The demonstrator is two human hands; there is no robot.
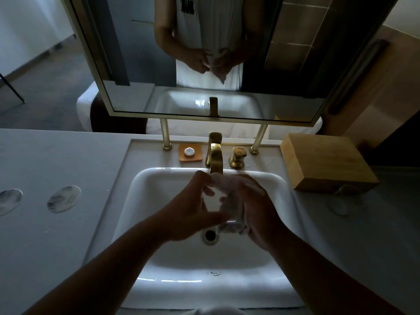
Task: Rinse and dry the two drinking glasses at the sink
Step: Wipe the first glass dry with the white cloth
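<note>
A clear drinking glass (212, 202) is held over the white sink (159, 253), just in front of the gold tap (215, 159). My left hand (188, 215) grips the glass from the left, fingers curled round its side. My right hand (259, 212) holds a white cloth (231, 227) pressed against the glass's right side and bottom. A second clear glass (341, 204) stands faintly visible on the counter to the right of the sink.
A wooden box (327, 162) sits at the back right of the counter. An orange soap dish (190, 152) and a gold tap handle (238, 156) flank the tap. Two round coasters (64, 198) lie on the left counter. A mirror (204, 53) hangs above.
</note>
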